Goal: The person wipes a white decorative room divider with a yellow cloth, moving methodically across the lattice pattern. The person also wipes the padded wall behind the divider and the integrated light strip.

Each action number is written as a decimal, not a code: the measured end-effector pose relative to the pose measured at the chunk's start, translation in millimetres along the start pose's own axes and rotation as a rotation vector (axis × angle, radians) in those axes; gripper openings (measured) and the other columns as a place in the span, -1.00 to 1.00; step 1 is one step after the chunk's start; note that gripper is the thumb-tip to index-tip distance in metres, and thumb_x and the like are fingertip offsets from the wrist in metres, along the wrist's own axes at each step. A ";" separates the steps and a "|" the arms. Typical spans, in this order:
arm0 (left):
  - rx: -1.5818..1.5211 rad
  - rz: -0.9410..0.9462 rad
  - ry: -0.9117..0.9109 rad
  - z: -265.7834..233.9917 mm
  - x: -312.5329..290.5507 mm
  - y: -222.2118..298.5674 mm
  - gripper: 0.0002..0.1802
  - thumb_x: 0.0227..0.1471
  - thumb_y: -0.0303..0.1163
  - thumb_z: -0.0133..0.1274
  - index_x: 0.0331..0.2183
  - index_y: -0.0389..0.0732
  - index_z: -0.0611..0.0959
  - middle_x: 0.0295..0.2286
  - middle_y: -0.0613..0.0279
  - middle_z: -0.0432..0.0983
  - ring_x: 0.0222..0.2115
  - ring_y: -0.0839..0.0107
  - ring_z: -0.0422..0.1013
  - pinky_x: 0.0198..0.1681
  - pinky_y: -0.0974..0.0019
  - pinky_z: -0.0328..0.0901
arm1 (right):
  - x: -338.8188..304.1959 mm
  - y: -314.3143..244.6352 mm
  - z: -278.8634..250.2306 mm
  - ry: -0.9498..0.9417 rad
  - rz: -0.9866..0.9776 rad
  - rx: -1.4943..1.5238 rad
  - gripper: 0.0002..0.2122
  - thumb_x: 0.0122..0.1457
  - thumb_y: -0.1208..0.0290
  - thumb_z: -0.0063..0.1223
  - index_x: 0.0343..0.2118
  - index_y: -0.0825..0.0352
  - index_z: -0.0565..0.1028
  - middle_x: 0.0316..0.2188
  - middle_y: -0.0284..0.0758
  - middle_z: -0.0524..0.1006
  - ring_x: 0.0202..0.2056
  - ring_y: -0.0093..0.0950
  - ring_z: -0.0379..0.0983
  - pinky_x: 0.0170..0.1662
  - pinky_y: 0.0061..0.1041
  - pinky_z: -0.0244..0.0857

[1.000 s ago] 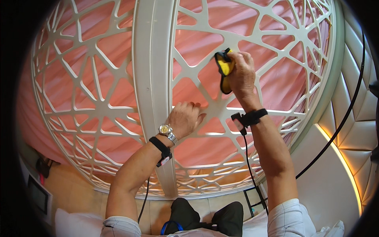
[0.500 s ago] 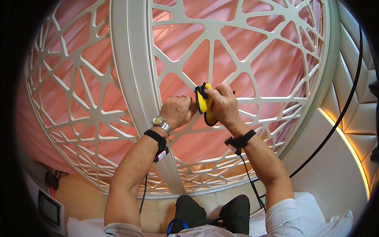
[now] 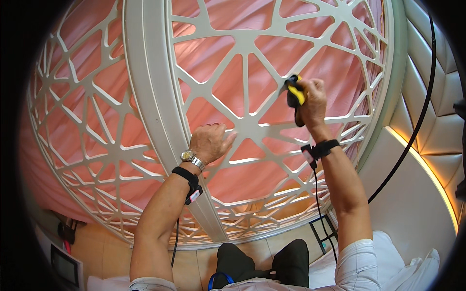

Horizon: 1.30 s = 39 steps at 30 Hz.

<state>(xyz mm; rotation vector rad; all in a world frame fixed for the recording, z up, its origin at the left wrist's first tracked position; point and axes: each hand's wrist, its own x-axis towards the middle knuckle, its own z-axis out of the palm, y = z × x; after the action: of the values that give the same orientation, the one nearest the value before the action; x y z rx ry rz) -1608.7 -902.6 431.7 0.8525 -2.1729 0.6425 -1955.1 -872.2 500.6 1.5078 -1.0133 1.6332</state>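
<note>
A white lattice panel (image 3: pixel 247 128) with irregular cut-out openings stands before me, with pink cloth (image 3: pixel 218 60) behind it. My right hand (image 3: pixel 313 104) is closed around a yellow and black cloth (image 3: pixel 295 94), bunched up and held at a lattice strut right of the middle. Its far side is hidden by my fingers. My left hand (image 3: pixel 209 141) rests against the panel next to the thick upright frame post (image 3: pixel 153 87). Its thumb is stretched away from the bent fingers, and I see nothing held in it. A silver watch (image 3: pixel 192 157) circles the left wrist.
Black straps with small devices sit on both wrists, the right one's cable (image 3: pixel 316 199) hanging down. A black cable (image 3: pixel 412 133) runs past the padded wall (image 3: pixel 427 87) at right. White bedding (image 3: pixel 391 257) lies near right; a boxy screen device (image 3: pixel 65 266) stands near left.
My right hand has moved right and farther up the panel with the cloth, away from my left hand. The left thumb has spread outward. The view has shifted slightly.
</note>
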 end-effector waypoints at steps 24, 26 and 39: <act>-0.208 0.043 0.307 -20.9 -67.5 29.1 -0.42 0.24 -0.29 0.30 0.21 -0.26 0.54 0.07 -0.14 0.54 0.10 -0.15 0.46 0.23 -0.14 0.35 | -131.4 -141.5 59.7 -0.259 0.177 0.263 -0.70 0.08 0.57 0.45 -0.10 0.29 0.66 -0.16 -0.18 0.57 -0.16 -0.14 0.63 -0.12 -0.23 0.54; -0.333 -0.092 0.343 -22.3 -94.1 33.5 -0.39 0.28 -0.33 0.27 0.26 -0.27 0.49 0.13 -0.11 0.50 0.11 -0.07 0.48 0.29 -0.09 0.35 | -131.5 -177.1 73.2 -0.275 0.215 0.394 -0.75 0.15 0.68 0.31 -0.11 0.31 0.68 -0.18 -0.18 0.60 -0.18 -0.18 0.65 -0.13 -0.27 0.55; -0.801 -0.549 0.457 -21.8 -124.3 9.9 -0.67 0.32 -0.44 0.28 0.07 -0.22 0.63 -0.03 0.08 0.61 -0.05 0.23 0.60 0.00 0.22 0.52 | -117.9 -214.2 52.6 -0.758 0.296 0.868 -0.76 0.32 0.64 0.20 0.02 0.33 0.64 -0.16 -0.17 0.68 -0.14 -0.22 0.66 -0.06 -0.31 0.54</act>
<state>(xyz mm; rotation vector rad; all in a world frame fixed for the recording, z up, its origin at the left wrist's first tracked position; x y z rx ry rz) -1540.1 -834.8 349.6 0.7067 -1.4698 -0.2863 -1730.9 -817.3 404.3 2.8152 -0.9591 1.8536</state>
